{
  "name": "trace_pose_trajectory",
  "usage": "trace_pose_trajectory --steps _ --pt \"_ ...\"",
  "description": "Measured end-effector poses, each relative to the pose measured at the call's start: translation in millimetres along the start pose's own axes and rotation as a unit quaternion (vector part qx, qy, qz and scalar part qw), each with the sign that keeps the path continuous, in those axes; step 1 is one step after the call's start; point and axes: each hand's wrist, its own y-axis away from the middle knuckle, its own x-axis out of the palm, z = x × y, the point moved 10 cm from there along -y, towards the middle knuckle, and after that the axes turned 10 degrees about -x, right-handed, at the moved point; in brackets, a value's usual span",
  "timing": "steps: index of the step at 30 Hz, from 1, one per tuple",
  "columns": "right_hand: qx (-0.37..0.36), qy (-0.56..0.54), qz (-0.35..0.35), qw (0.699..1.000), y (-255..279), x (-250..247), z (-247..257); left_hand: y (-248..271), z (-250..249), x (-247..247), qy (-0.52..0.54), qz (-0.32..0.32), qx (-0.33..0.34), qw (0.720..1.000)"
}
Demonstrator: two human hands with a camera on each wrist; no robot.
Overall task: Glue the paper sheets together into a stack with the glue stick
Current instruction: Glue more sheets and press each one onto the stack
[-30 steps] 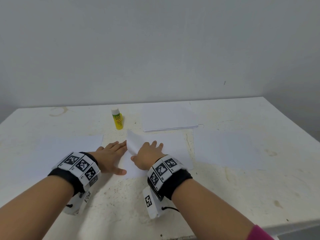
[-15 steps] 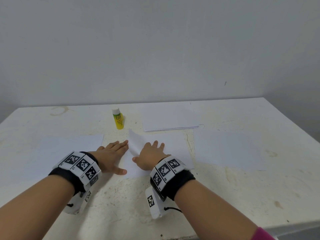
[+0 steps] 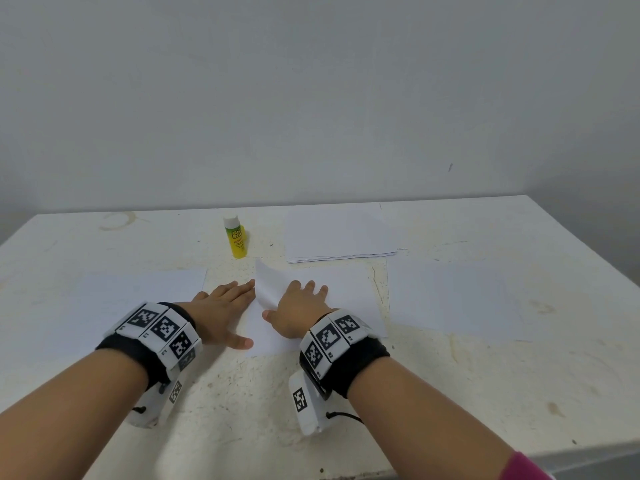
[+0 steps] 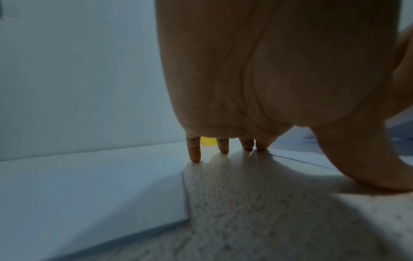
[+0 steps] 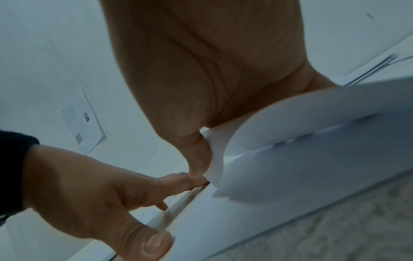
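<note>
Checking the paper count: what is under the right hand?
The right hand lies on the middle sheet, whose left corner curls up. In the wrist view a second sheet shows beneath. More layers cannot be seen.

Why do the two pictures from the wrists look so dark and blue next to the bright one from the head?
Head view: even, bright light, sharp yellow glue stick. Left wrist view: the left hand fills the frame, casting a shadow on the white table. Right wrist view: dim, with the lifted white paper sheet blurred.

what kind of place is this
Probably a plain workroom or makeshift craft desk: a worn, stained white table against a bare wall, with only a glue stick and loose paper sheets on it.
</note>
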Motion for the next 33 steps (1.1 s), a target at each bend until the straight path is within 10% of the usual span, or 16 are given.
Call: trace_pose_trajectory --steps 33 --pt "-0.089 0.088 0.032 0.992 6 -10 13 -8 10 7 0.042 0.013 -0.026 0.999"
